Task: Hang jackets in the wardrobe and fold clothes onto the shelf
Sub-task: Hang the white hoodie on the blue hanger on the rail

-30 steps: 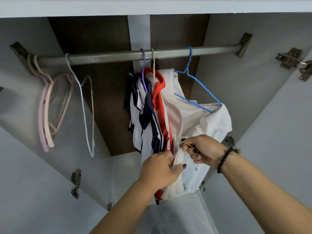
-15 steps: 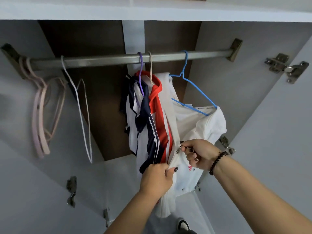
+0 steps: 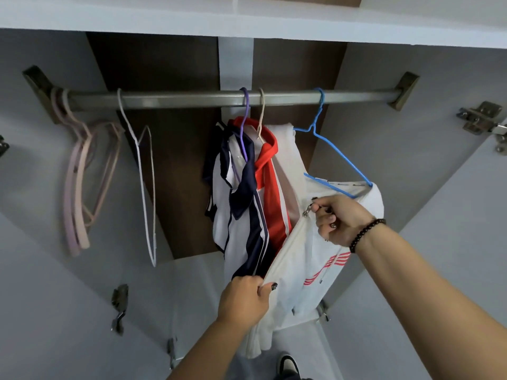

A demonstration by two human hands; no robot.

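Observation:
A white jacket (image 3: pixel 307 259) with red stripes hangs on a blue wire hanger (image 3: pixel 333 157) from the metal rail (image 3: pixel 192 98). My right hand (image 3: pixel 340 219) pinches its zipper pull (image 3: pixel 308 209) high on the front. My left hand (image 3: pixel 245 298) grips the jacket's lower front edge and holds it taut. To the left hang a navy-and-white jacket (image 3: pixel 241 196) on a purple hanger and a red-and-white jacket (image 3: pixel 271 187) on a beige hanger.
Several empty pink hangers (image 3: pixel 79 185) and one white wire hanger (image 3: pixel 145 182) hang at the rail's left. Open wardrobe doors with metal hinges (image 3: pixel 482 119) flank both sides. A white shelf (image 3: pixel 247 17) runs above. A shoe (image 3: pixel 288 363) shows at the bottom.
My right hand has drawn the zipper pull upward along the white jacket. My left hand has stayed low on the hem, so the hands are farther apart.

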